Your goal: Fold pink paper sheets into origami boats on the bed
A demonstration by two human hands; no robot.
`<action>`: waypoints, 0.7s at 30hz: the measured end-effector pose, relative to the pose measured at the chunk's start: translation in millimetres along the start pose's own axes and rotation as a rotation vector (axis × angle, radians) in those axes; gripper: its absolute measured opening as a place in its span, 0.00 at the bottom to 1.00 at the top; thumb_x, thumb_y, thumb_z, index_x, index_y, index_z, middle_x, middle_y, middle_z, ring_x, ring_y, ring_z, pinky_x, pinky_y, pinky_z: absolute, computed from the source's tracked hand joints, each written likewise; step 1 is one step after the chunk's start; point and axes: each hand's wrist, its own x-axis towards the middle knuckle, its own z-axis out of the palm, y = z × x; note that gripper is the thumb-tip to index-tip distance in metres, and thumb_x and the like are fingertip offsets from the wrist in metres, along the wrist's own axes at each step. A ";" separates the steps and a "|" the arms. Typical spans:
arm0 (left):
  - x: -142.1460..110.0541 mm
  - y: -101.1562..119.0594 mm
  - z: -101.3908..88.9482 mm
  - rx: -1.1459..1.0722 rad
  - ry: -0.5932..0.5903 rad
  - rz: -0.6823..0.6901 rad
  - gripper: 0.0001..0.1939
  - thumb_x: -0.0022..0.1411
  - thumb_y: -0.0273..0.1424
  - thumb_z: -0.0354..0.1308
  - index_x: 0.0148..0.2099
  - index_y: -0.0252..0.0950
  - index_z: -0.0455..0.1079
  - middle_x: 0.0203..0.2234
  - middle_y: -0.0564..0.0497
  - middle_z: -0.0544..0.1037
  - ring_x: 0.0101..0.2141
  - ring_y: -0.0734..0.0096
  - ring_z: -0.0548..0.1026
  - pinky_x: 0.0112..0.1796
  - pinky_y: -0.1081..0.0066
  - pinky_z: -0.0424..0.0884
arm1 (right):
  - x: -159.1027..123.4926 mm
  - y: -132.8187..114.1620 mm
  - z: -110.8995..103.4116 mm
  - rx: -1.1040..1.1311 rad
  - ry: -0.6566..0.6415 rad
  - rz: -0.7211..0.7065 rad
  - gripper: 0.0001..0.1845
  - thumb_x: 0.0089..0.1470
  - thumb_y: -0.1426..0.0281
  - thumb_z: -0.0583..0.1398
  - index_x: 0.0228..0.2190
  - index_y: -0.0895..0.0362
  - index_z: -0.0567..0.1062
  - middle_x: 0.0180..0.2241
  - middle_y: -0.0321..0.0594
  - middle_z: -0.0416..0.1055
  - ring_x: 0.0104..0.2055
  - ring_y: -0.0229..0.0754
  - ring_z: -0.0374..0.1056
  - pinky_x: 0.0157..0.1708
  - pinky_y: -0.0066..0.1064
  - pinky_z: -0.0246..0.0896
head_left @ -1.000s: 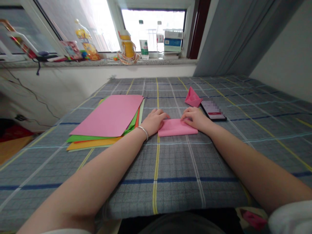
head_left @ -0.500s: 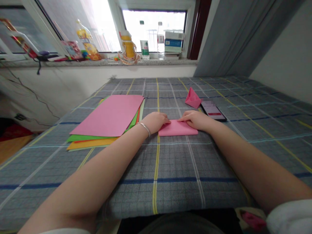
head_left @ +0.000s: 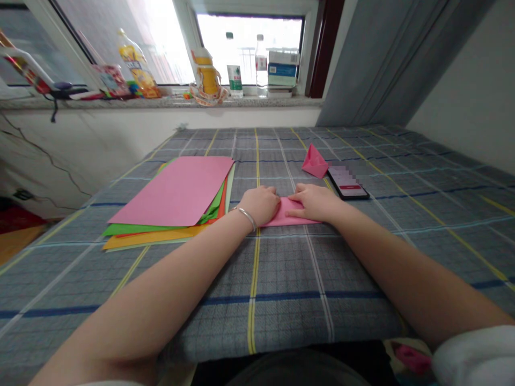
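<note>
A folded pink paper [head_left: 286, 217] lies flat on the plaid cloth, its long edge toward me. My left hand [head_left: 261, 205], a silver bangle at the wrist, holds down the paper's left end with curled fingers. From the other side, my right hand [head_left: 316, 202] grips the right part of it, thumb and forefinger on the surface. Both hands cover parts of the paper, so its outer corners are partly hidden. Beyond my right hand stands a pointed pink folded-paper shape [head_left: 315, 161].
Left of my hands lies a stack of coloured paper sheets [head_left: 173, 193], pink on top. A phone [head_left: 348, 183] with a lit screen rests behind my right wrist. Bottles, a yellow cup [head_left: 208, 78] and boxes [head_left: 282, 68] line the windowsill at the back.
My right hand has shifted over the paper, its thumb now lower on the surface. My left hand has turned slightly and moved closer over the left end. The view has shifted a little.
</note>
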 end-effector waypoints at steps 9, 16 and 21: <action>-9.7 8.0 18.6 -0.034 0.119 0.025 0.15 0.66 0.28 0.46 0.47 0.31 0.73 0.44 0.40 0.74 0.41 0.60 0.70 0.38 0.65 0.68 | -7.5 0.0 8.5 -0.011 0.050 -0.062 0.38 0.49 0.40 0.54 0.47 0.56 0.76 0.43 0.50 0.69 0.44 0.54 0.67 0.42 0.41 0.62; -15.7 9.0 34.2 0.006 0.206 0.003 0.25 0.70 0.37 0.40 0.59 0.27 0.64 0.60 0.40 0.65 0.49 0.53 0.67 0.50 0.55 0.62 | -9.2 0.6 13.5 0.008 0.074 -0.049 0.41 0.45 0.39 0.56 0.49 0.56 0.75 0.43 0.50 0.68 0.44 0.54 0.66 0.43 0.42 0.62; -13.4 3.8 37.9 -0.060 0.137 0.065 0.28 0.71 0.43 0.37 0.67 0.37 0.54 0.65 0.51 0.55 0.63 0.53 0.52 0.61 0.53 0.44 | -10.5 -0.7 14.4 0.038 0.080 -0.041 0.41 0.45 0.38 0.55 0.49 0.56 0.74 0.44 0.51 0.68 0.44 0.54 0.65 0.45 0.43 0.60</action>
